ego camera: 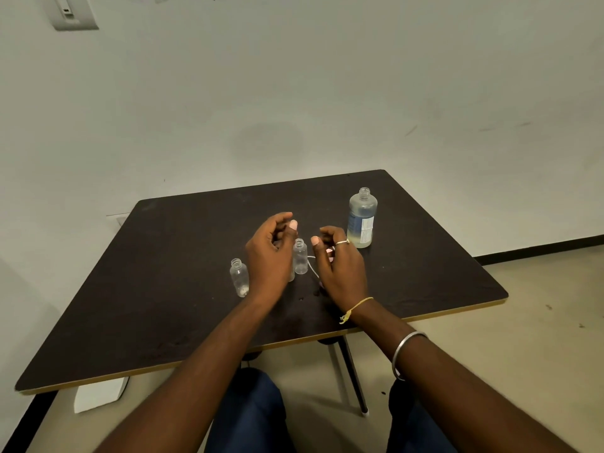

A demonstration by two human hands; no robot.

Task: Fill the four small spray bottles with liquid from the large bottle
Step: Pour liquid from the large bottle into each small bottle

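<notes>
Centrally, one uncapped small spray bottle (pixel 300 256) stood upright on the table (pixel 163 289), between the two hands. The left hand (pixel 269 256) and right hand (pixel 341 268) had curled fingers; whether either gripped anything could not be determined. A thin white tube (pixel 312 264) emerged beside the right hand. A second small bottle (pixel 239 277) stood uncapped just left of the left hand. The large bottle (pixel 362 220), uncapped, stood far right.

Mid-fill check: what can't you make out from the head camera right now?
1. Small bottle count, head view: only the left bottle and middle bottle show; the left hand may hide others.
2. Spray tops: only a white tube shows; the right hand covers the rest.
3. Either hand's grip: fingers curl away from the camera.
4. Fill levels: too small.
</notes>
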